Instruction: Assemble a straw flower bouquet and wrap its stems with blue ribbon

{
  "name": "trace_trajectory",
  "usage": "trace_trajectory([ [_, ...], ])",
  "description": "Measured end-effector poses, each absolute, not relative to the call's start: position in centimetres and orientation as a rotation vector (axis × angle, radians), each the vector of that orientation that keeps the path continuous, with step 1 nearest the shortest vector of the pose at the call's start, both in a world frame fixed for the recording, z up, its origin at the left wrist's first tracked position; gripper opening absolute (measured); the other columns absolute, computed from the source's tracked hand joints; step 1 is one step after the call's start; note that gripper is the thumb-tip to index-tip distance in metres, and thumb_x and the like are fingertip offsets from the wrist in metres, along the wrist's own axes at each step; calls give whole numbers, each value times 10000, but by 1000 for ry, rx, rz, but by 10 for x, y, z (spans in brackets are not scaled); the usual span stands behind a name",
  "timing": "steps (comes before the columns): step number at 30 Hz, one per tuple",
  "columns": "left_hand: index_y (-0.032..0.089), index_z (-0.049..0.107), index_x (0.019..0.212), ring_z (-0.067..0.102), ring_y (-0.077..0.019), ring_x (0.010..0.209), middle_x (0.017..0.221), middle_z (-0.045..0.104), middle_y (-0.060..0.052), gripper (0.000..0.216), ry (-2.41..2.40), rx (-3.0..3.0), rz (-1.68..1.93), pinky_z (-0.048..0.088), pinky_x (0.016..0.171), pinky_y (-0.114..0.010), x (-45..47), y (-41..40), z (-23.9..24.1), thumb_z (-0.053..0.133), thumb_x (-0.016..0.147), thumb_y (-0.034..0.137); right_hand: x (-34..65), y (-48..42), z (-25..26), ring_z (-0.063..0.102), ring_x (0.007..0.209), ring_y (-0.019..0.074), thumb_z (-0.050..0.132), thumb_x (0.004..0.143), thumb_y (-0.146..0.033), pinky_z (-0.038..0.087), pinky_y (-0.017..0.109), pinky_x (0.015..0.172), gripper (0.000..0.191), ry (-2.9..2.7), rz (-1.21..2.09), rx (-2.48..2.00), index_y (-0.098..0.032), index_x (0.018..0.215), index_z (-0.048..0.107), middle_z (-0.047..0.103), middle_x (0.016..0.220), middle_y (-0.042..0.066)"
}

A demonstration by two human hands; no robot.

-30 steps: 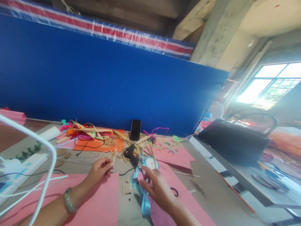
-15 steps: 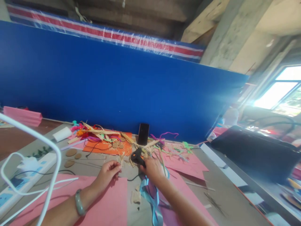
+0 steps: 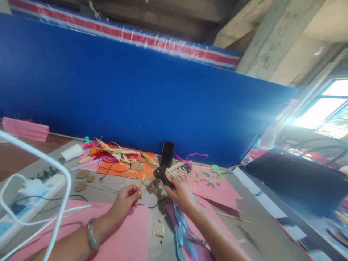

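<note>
My right hand (image 3: 182,194) is wrapped round the handle of a black hot glue gun (image 3: 162,175), held above the table in front of a dark phone (image 3: 167,154) that stands upright. A black cord (image 3: 160,203) runs on the table below it. To the left, my left hand (image 3: 127,197) is closed in a pinch, with a small tuft of dried straw (image 3: 142,181) at its fingertips. Loose straw lies between and behind the hands. Under my right forearm a light blue ribbon (image 3: 181,235) lies beside metal scissors (image 3: 194,239).
Pink sheets (image 3: 127,232) cover parts of the table. Behind are an orange sheet (image 3: 108,170) with straw and coloured bits, and round brown discs (image 3: 82,174). A white cable (image 3: 63,203) loops over a power strip (image 3: 32,206) at left. A blue panel (image 3: 136,94) closes off the back.
My right hand has lifted the glue gun slightly up and away from my left hand, uncovering more of the ribbon and scissors. My left hand keeps its pinch.
</note>
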State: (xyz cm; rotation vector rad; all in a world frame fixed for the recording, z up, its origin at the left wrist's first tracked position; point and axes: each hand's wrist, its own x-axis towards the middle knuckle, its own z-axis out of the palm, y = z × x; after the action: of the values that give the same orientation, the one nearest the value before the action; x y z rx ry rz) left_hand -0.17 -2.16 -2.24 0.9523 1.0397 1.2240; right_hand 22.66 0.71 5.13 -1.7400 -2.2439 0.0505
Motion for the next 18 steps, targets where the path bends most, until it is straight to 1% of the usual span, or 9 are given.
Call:
trace_trajectory([
  [4,182,542,687,389,-69,313,426,468,83,374,1075,1010,1190,308,286,-171,-5,-20,-24,718,687,511,208,5,28,624,791,236,584,850,-335,375,304,710,193,-2296,55,-1803,-178,766,659,699,842,87],
  [7,179,549,697,421,-81,327,425,476,81,395,1083,1017,1188,328,290,-174,-6,-20,-24,729,669,529,203,5,19,635,866,264,632,833,-364,384,324,772,201,-2293,68,-1837,-170,809,678,718,919,109],
  [9,177,549,697,420,-77,320,423,478,82,397,1078,1016,1190,333,295,-174,-6,-19,-25,736,665,526,208,6,22,641,867,258,641,831,-425,390,313,757,247,-2275,89,-1847,-185,859,691,724,918,92],
  [11,175,548,699,391,-65,297,413,472,88,391,1064,1012,1189,319,294,-173,-6,-18,-28,734,673,518,221,8,30,647,832,234,608,853,-467,392,294,719,290,-2237,106,-1859,-210,957,693,728,894,63],
  [13,174,547,702,359,-54,289,408,464,92,377,1038,996,1198,299,296,-170,-5,-17,-32,730,688,503,241,13,42,646,793,212,558,887,-440,389,283,694,296,-2172,104,-1890,-223,1053,673,726,873,46],
  [14,173,547,702,350,-50,295,410,461,92,370,1025,988,1208,293,300,-168,-5,-17,-33,731,693,493,254,15,47,644,788,210,546,894,-400,387,283,688,275,-2136,95,-1916,-216,1055,672,723,865,48],
  [18,171,556,712,372,-56,327,430,472,84,356,1026,989,1227,292,317,-167,-5,-17,-36,740,693,475,299,20,58,631,713,198,543,858,-288,377,264,614,190,-2077,128,-1990,-189,902,698,696,770,44],
])
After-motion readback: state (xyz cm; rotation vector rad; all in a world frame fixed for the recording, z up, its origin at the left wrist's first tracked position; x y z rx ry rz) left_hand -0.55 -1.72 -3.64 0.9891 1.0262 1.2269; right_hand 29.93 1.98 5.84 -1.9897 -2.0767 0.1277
